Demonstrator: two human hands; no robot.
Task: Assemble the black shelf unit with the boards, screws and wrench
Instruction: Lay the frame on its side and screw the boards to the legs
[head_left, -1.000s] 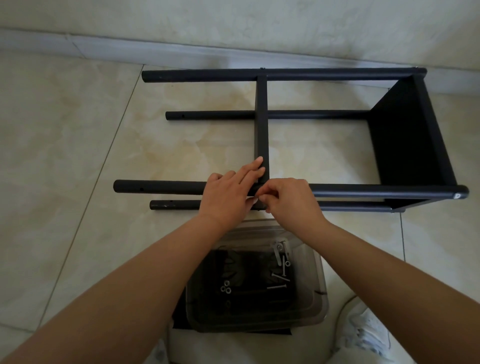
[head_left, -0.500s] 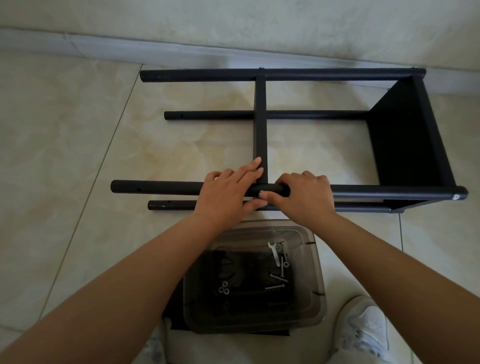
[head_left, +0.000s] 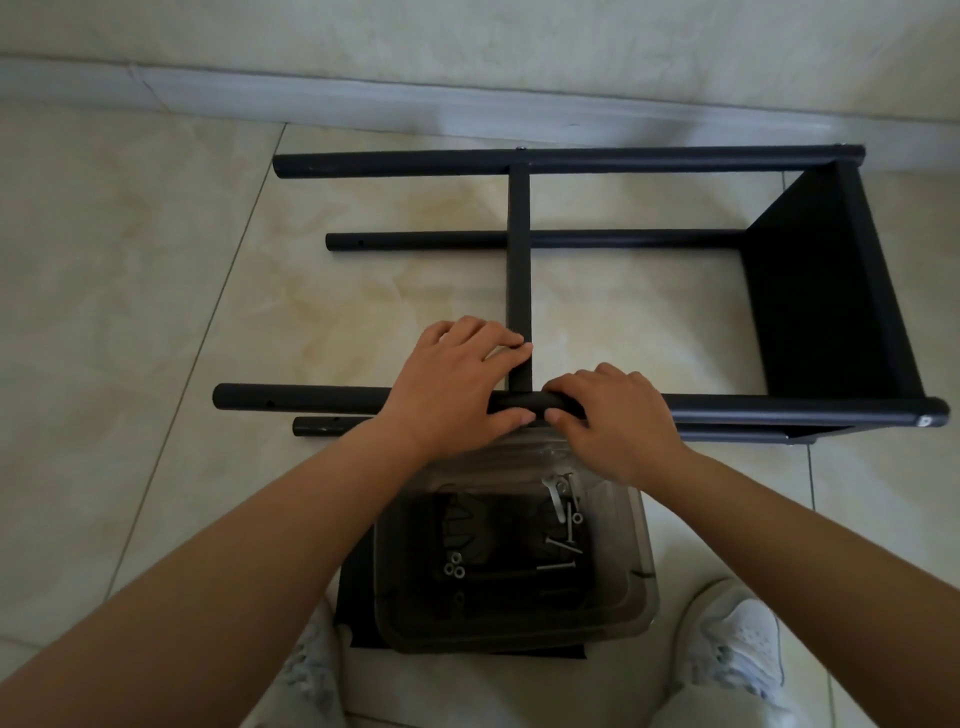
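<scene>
The black shelf unit (head_left: 826, 291) lies on its side on the tiled floor, with several round legs pointing left. A thin middle board (head_left: 519, 260) stands edge-up between the far leg and the near upper leg (head_left: 301, 402). My left hand (head_left: 452, 389) grips that near leg, with its fingers curled onto the board's near end. Just right of the board, my right hand (head_left: 613, 415) is curled round the same leg, thumb underneath. A clear plastic box (head_left: 641, 587) in front of me holds screws (head_left: 558, 564), washers and a small wrench (head_left: 555, 493).
A wall and skirting run along the far side, close behind the shelf. The box sits on a flat black board (head_left: 356, 597) between my shoes (head_left: 732, 639). Open floor tiles lie to the left.
My right hand moved from pinching at the joint to gripping round the near leg. My left fingers curled down from lying flat onto the board's end.
</scene>
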